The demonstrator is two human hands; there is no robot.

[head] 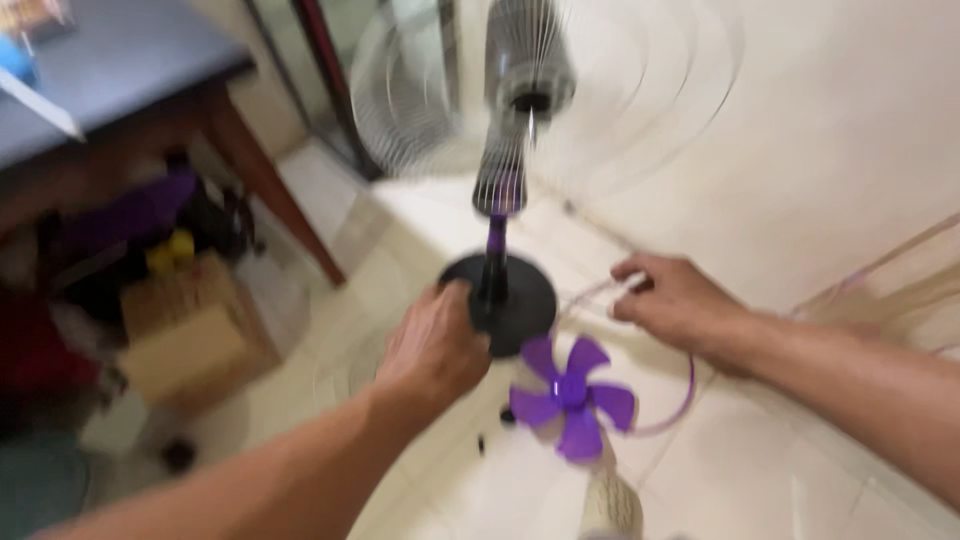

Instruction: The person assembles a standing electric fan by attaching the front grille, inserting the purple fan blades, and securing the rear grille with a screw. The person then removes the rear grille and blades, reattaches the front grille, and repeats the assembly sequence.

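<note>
Left hand (432,345) is closed around the lower pole of the standing fan (497,255), just above its round black base (520,300) on the floor. Right hand (672,300) pinches a thin ring or wire (688,385) with fingers curled; the picture is blurred, so its exact nature cannot be told.

The fan stands upright, wire guard (420,100) and motor head at top. A purple blade (572,397) lies detached on the pale floor tiles (800,480), just beside the base, with small dark pieces near it.

Judgement: the fan is in pieces and being steadied at the pole. Any next move calls for a firm hold there, as the head looks top-heavy.

Clearances: a desk (110,70) with its leg stands to the left, cardboard boxes (190,340) beneath; open floor lies to the right and front.
</note>
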